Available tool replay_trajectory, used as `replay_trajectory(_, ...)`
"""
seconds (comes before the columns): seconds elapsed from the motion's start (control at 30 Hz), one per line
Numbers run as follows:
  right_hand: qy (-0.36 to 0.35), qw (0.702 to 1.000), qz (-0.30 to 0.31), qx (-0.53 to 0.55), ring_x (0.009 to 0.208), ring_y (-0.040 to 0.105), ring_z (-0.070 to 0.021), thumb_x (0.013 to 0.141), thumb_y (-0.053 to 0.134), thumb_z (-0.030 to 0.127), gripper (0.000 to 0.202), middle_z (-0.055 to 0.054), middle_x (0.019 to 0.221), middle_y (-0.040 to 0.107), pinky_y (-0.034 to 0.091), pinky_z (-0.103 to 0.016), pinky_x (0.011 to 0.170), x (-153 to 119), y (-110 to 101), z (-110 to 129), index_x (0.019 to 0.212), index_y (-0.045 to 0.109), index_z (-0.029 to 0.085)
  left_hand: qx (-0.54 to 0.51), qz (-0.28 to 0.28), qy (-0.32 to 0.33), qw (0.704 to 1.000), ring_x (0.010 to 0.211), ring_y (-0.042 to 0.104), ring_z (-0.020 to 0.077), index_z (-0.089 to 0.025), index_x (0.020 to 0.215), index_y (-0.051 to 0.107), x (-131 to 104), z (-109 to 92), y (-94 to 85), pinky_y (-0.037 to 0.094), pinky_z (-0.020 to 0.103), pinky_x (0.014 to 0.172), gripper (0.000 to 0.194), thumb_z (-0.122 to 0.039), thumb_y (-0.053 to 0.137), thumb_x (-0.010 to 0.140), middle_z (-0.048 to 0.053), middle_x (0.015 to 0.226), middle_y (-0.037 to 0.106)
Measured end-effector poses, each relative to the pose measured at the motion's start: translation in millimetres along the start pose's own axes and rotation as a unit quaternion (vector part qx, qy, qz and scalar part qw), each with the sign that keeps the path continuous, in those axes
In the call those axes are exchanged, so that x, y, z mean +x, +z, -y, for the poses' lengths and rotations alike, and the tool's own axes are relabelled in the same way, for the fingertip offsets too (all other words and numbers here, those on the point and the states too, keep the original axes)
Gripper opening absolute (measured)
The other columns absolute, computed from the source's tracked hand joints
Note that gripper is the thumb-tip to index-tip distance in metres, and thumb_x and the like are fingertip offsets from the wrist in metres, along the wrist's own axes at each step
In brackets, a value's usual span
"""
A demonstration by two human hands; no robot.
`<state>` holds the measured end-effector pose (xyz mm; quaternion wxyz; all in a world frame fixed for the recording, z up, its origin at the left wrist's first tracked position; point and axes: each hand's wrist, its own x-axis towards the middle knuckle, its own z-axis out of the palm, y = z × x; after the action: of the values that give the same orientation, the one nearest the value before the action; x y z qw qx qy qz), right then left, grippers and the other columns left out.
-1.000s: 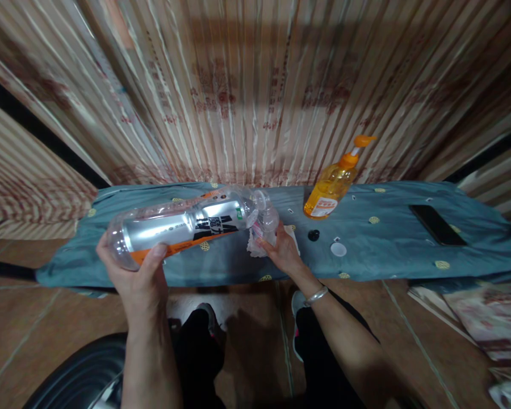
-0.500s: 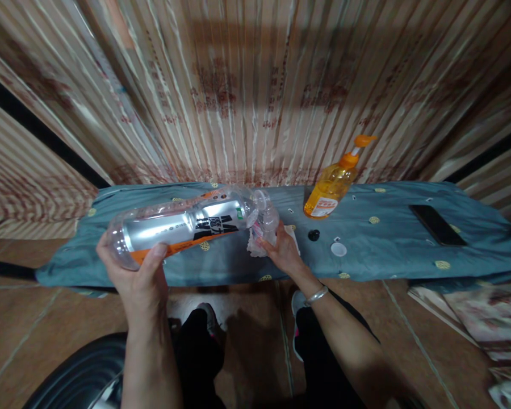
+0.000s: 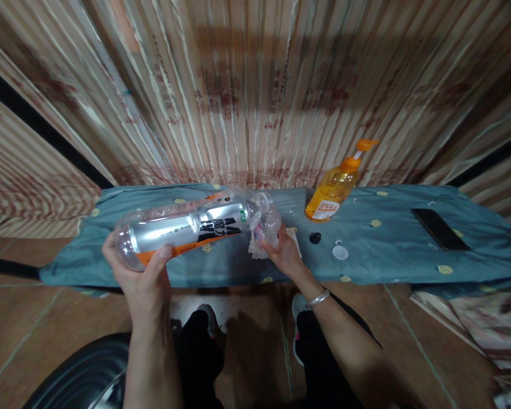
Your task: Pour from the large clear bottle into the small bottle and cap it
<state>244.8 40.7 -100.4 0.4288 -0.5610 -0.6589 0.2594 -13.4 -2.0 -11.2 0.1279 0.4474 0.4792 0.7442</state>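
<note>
My left hand (image 3: 142, 272) grips the base end of a large clear bottle (image 3: 187, 227) with a silver and orange label. The bottle is tilted nearly level, its neck to the right. My right hand (image 3: 283, 250) is closed round a small clear plastic bottle (image 3: 270, 218), whose top meets the large bottle's neck. Whether the two openings touch cannot be made out. Under the small bottle lies a whitish cloth or tissue (image 3: 293, 241). Right of it are a small black cap (image 3: 315, 238) and a round white disc (image 3: 340, 252).
A pump bottle of orange liquid (image 3: 330, 193) stands towards the back of the teal-covered surface (image 3: 387, 255). A black phone (image 3: 439, 228) lies at the right. Striped curtains (image 3: 247, 102) hang behind. A black round object (image 3: 80, 375) is at the lower left.
The view has shifted slightly, so the scene sits a little to the right and lower. Both hands keep their holds, and the two bottles stay together.
</note>
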Motion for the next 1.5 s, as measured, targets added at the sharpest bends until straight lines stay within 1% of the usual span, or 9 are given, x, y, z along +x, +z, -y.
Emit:
replay_trajectory(0.1,0.007,1.000,0.007,0.002,0.105,0.068,-0.0297,0.081,0.065,0.039,0.062,-0.013,0.116,0.070,0.054,-0.042,0.088,1,-2,1,0.135,0.045,0.017,-0.048,-0.015,-0.026,0.998,0.117,0.057,0.0261,-0.023,0.118,0.052,-2,1,-1.5,0.040,0.051,0.110,0.081,-0.038,0.090,0.047,0.006,0.122,0.060)
replay_trajectory(0.27,0.007,1.000,0.013,0.005,0.104,0.068,-0.0295,0.081,0.064,0.041,0.057,-0.013,0.115,0.070,0.053,-0.042,0.088,2,-4,1,0.130,0.048,0.017,-0.021,-0.021,-0.019,0.999,0.112,0.057,0.0250,-0.022,0.118,0.055,-6,2,-5.5,0.042,0.047,0.108,0.078,-0.038,0.090,0.050,0.006,0.120,0.059)
replay_trajectory(0.47,0.005,0.999,0.020,0.028,0.101,0.068,-0.0282,0.081,0.063,0.041,0.052,-0.012,0.113,0.070,0.053,-0.043,0.089,2,-6,6,0.125,0.051,0.018,-0.006,-0.016,-0.025,1.000,0.117,0.056,0.0252,-0.025,0.119,0.053,-11,-12,-4.2,0.040,0.042,0.109,0.069,-0.032,0.086,0.059,0.006,0.119,0.057)
replay_trajectory(0.67,0.013,1.000,0.013,0.025,0.098,0.069,-0.0287,0.078,0.064,0.042,0.051,-0.011,0.109,0.072,0.055,-0.044,0.087,2,-5,8,0.122,0.052,0.020,0.029,-0.014,-0.012,0.999,0.119,0.055,0.0275,-0.024,0.119,0.053,-12,-18,-6.5,0.043,0.043,0.107,0.071,-0.038,0.086,0.058,0.008,0.124,0.056)
replay_trajectory(0.87,0.021,1.000,0.010,0.019,0.100,0.069,-0.0307,0.077,0.064,0.046,0.051,-0.012,0.110,0.072,0.054,-0.048,0.089,0,-5,10,0.119,0.054,0.019,0.044,-0.004,-0.028,0.999,0.118,0.057,0.0284,-0.019,0.125,0.053,-12,-25,-8.7,0.043,0.044,0.107,0.084,-0.044,0.088,0.053,0.011,0.124,0.059)
replay_trajectory(1.0,0.024,0.999,0.018,0.019,0.096,0.070,-0.0292,0.075,0.068,0.045,0.053,-0.011,0.106,0.072,0.056,-0.045,0.085,-1,-6,10,0.118,0.055,0.019,0.086,0.024,-0.046,0.995,0.121,0.056,0.0312,-0.018,0.132,0.051,-14,-28,-13.2,0.043,0.047,0.108,0.093,-0.051,0.086,0.053,0.014,0.132,0.057)
replay_trajectory(1.27,0.047,0.998,0.025,0.020,0.091,0.071,-0.0296,0.073,0.068,0.050,0.052,-0.011,0.101,0.073,0.055,-0.042,0.080,-1,-5,13,0.113,0.056,0.018,0.097,0.053,-0.027,0.994,0.116,0.059,0.0290,-0.022,0.131,0.052,-15,-29,-20.0,0.044,0.049,0.107,0.089,-0.049,0.086,0.054,0.009,0.123,0.060)
replay_trajectory(1.33,0.042,0.999,0.016,0.018,0.093,0.070,-0.0293,0.074,0.069,0.049,0.055,-0.010,0.102,0.073,0.055,-0.041,0.080,0,-5,12,0.117,0.055,0.019,0.093,0.056,-0.033,0.993,0.117,0.058,0.0294,-0.022,0.131,0.051,-15,-31,-20.2,0.045,0.049,0.106,0.088,-0.047,0.087,0.054,0.010,0.125,0.059)
replay_trajectory(1.5,0.030,0.999,-0.003,0.014,0.097,0.070,-0.0301,0.074,0.071,0.048,0.076,-0.012,0.109,0.072,0.055,-0.042,0.083,1,-3,11,0.137,0.042,0.017,0.081,0.058,-0.042,0.994,0.116,0.058,0.0307,-0.021,0.128,0.050,-17,-35,-19.6,0.044,0.051,0.107,0.085,-0.043,0.087,0.055,0.012,0.124,0.059)
